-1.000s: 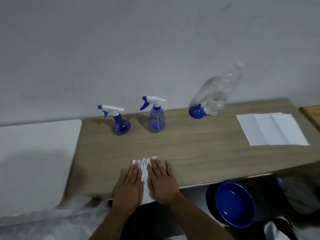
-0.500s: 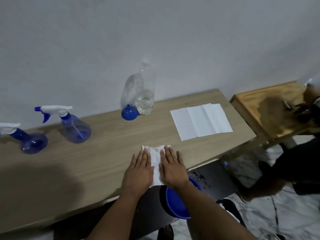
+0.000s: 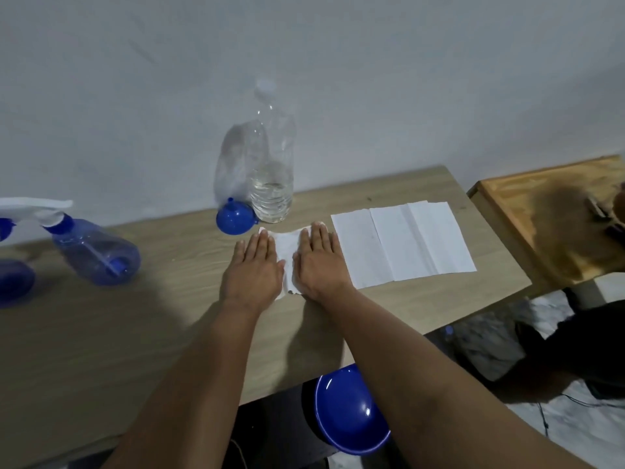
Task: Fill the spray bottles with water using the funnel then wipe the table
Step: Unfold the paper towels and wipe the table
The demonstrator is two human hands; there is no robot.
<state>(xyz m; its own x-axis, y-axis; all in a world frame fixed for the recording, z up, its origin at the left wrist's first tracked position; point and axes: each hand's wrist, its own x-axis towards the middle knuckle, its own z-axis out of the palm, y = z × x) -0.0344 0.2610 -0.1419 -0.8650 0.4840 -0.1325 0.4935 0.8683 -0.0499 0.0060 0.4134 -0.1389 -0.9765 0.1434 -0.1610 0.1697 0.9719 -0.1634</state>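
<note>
Crumpled white paper tissue (image 3: 288, 245) lies flat on the light wooden table (image 3: 169, 333), pinned under both your palms. Your left hand (image 3: 253, 269) and right hand (image 3: 318, 262) press it, fingers straight, side by side. Blue plastic funnel (image 3: 233, 218) and clear water bottle (image 3: 272, 164) stand just beyond.

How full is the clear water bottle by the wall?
Nearly empty. The water bottle stands upright with its cap on, and water fills only its bottom part, beside the blue funnel.

Matt wood-grain table (image 3: 142, 333), crumpled white paper towel (image 3: 287, 242), clear glossy plastic water bottle (image 3: 272, 170).
</note>
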